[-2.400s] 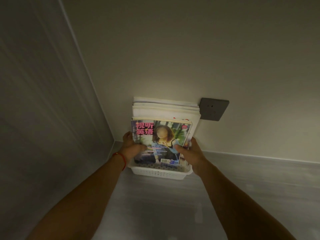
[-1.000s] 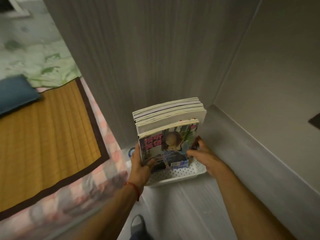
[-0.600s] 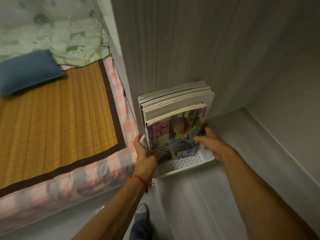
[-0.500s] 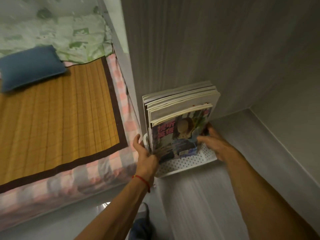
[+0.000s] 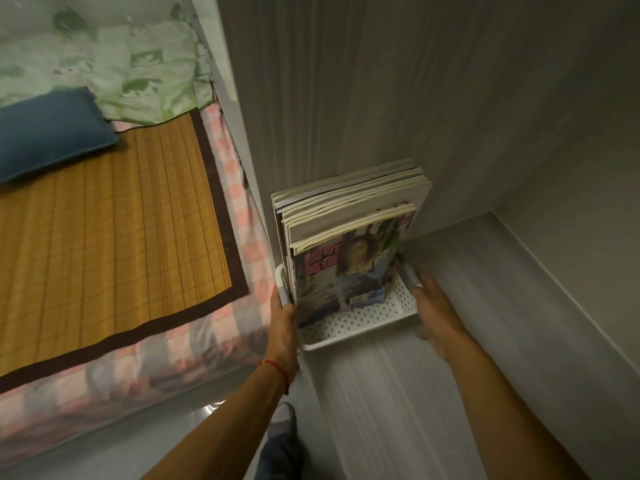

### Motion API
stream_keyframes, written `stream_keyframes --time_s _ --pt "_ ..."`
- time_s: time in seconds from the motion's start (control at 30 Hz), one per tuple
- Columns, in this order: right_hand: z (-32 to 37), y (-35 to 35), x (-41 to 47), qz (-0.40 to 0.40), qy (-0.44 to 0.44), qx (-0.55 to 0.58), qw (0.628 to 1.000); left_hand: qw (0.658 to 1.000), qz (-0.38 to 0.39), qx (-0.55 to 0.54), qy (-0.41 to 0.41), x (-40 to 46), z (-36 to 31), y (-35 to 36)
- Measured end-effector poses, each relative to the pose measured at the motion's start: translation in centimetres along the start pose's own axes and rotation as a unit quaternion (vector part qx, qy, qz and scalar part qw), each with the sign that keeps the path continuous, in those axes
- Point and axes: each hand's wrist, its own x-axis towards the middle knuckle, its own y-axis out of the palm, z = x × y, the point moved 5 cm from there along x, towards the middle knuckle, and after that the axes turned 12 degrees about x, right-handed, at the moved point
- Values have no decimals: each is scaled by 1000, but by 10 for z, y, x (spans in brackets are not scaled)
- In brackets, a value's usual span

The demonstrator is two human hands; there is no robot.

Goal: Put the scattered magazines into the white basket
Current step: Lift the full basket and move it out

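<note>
**Magazines standing in the basket, hands at its sides**

The left hand (image 5: 283, 323), a red string around its wrist, lies against the left end of the white perforated plastic basket (image 5: 360, 323), fingers closed around that corner of the rim and touching the edge of the front cover. The right hand (image 5: 437, 315) is at the basket's right end, fingers spread and loose; it is blurred, so I cannot tell whether it touches the rim or holds anything.

Inside the basket the stack of glossy magazines (image 5: 349, 237) stands upright on edge, leaning back against the grey wood-grain panel (image 5: 346, 98) behind the basket. The front cover shows a person and pink lettering.

The basket rests on a pale grey shelf surface (image 5: 398, 393). Left of the basket, lower down, lies a bed with a woven bamboo mat (image 5: 104, 237) and a blue pillow (image 5: 48, 133).
</note>
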Motion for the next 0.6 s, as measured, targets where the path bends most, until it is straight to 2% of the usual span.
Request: stream_keyframes --time_s 0.07,0.17,0.5,0.6 --pt "-18 10 -3 22 3 96 995 1000 -21 -9 -2 0 2 6" --pt "-16 15 10 -2 -4 142 990 998 -40 -38 -18 2 3 9" --pt "-6 12 30 4 -8 37 999 996 -74 -54 -13 8 7 11" --pt "-2 11 26 34 -19 47 998 997 -69 -42 -8 9 6 11"
